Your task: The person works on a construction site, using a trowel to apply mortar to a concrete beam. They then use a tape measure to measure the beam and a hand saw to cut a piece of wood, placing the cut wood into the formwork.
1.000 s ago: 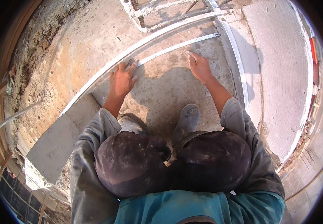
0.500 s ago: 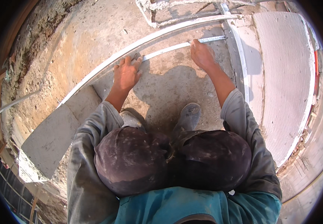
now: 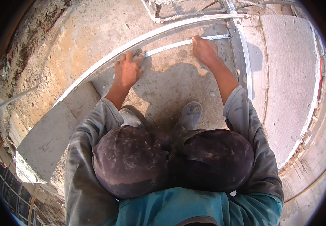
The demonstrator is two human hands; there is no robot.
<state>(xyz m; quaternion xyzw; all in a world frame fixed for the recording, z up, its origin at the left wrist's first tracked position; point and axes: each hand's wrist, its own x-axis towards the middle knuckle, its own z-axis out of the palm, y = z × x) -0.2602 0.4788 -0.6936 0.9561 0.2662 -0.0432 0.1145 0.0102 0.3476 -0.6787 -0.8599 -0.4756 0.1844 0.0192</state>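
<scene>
A white tape measure blade (image 3: 168, 46) stretches across the dusty concrete, its right end close to a pale metal bar (image 3: 244, 52). My right hand (image 3: 207, 52) is closed on the blade near that end. At the blade's left end lies my left hand (image 3: 127, 71), its fingers spread and the index fingertip against the blade. A small dark thing (image 3: 137, 52) shows by those fingertips, too small to name. Beyond both hands runs a long whitish straight bar (image 3: 133, 47), bent by the lens, and the left fingertips reach close to it. The tape's case cannot be made out.
My boots (image 3: 190, 114) stand on the concrete between my arms. A grey slab (image 3: 48, 137) lies at the left, and a broad pale slab (image 3: 289, 75) at the right. Whitish crusted metal framework (image 3: 178, 17) crosses the far side. Rough broken ground (image 3: 31, 49) lies far left.
My right hand has shifted very slightly away from me along with the tape blade. The view has moved a little; my left hand stays at the blade's left end.
</scene>
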